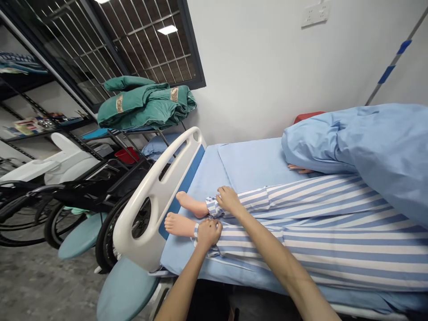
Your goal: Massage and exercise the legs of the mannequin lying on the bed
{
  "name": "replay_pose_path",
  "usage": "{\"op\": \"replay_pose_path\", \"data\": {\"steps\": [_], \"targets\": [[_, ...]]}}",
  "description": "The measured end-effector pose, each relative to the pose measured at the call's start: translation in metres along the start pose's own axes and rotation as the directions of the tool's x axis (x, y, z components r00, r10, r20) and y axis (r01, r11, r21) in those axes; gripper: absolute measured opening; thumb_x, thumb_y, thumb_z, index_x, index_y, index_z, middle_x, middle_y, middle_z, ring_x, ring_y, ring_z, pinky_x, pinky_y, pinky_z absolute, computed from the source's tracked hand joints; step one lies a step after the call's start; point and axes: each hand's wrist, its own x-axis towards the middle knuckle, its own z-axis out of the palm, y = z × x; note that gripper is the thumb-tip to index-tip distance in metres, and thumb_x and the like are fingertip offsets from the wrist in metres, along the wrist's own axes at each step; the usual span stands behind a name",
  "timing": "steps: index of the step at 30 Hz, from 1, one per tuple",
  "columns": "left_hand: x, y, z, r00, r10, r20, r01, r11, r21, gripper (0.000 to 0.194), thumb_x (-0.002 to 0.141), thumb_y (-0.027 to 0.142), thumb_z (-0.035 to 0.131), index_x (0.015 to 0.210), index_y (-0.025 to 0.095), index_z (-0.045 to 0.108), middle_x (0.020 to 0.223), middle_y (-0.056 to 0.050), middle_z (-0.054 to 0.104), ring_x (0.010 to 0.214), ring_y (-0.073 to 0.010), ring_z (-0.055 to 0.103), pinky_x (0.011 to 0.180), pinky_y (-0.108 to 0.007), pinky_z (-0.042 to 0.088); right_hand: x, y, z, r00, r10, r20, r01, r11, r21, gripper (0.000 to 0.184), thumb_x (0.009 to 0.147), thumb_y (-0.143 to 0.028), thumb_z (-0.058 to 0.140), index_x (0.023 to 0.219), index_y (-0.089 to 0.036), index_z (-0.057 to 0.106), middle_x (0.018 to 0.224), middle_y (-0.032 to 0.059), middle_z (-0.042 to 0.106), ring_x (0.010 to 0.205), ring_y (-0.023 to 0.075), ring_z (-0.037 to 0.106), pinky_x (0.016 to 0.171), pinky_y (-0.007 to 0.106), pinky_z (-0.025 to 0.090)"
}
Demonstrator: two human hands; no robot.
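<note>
A figure with smooth, manikin-like feet lies on the bed in blue-and-white striped trousers (317,234). My left hand (209,232) wraps over the near trouser cuff, just above the near foot (179,224). My right hand (229,199) is curled over the far trouser cuff (211,206), by the ankle of the far foot (191,204). Both hands are closed on the cloth, though the fingertips are partly hidden. A light blue quilt (361,138) bunches over the upper body, and a hand (301,169) of the figure peeks out beneath it.
The white footboard (154,191) rises just beyond the feet. Left of it stand wheelchairs (110,236) and a rack with a folded green padded garment (147,104). A red basin (127,155) sits behind. A pole (388,73) leans along the wall at right.
</note>
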Motion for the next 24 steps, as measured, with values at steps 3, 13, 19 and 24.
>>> {"op": "replay_pose_path", "data": {"steps": [3,13,19,24], "targets": [[-0.002,-0.001,0.004,1.000,-0.009,0.013,0.010,1.000,-0.023,0.031,0.091,0.022,0.042,0.086,0.015,0.072,0.090,-0.014,0.072,0.091,-0.0237,0.065,0.081,-0.034,0.044,-0.005,0.018,0.019,0.996,0.062,0.057,-0.059,0.996,-0.063,0.034,0.099,-0.031,0.039,0.112,-0.012,0.064,0.111,0.0155,0.067,0.108,0.0252,0.059,0.093,0.034,0.037],[0.066,0.002,-0.020,0.975,-0.205,-0.088,0.129,0.839,-0.529,0.036,0.090,0.020,0.034,0.062,0.018,0.056,0.066,-0.003,0.063,0.068,-0.0131,0.055,0.068,-0.025,0.037,-0.004,0.030,0.022,0.993,0.109,0.038,-0.110,0.994,0.005,0.032,0.101,-0.028,0.034,0.101,-0.018,0.064,0.105,0.0087,0.070,0.100,0.0196,0.062,0.085,0.030,0.036],[0.124,0.021,0.002,0.870,-0.446,-0.209,0.307,0.823,-0.477,0.031,0.091,0.023,0.038,0.070,0.018,0.060,0.075,-0.005,0.066,0.073,-0.0152,0.055,0.067,-0.026,0.033,-0.004,0.031,0.024,0.989,0.147,-0.004,-0.147,0.989,-0.019,0.034,0.102,-0.025,0.027,0.099,-0.018,0.060,0.098,0.0083,0.069,0.093,0.0192,0.061,0.079,0.029,0.035],[0.125,0.023,0.020,0.854,-0.465,-0.233,0.347,0.844,-0.409,0.031,0.094,0.027,0.038,0.081,0.018,0.065,0.083,-0.007,0.068,0.080,-0.0168,0.058,0.069,-0.027,0.031,-0.002,0.030,0.033,0.985,0.173,-0.019,-0.174,0.983,-0.058,0.033,0.102,-0.022,0.027,0.098,-0.018,0.059,0.097,0.0085,0.067,0.095,0.0197,0.060,0.081,0.029,0.035]]}}
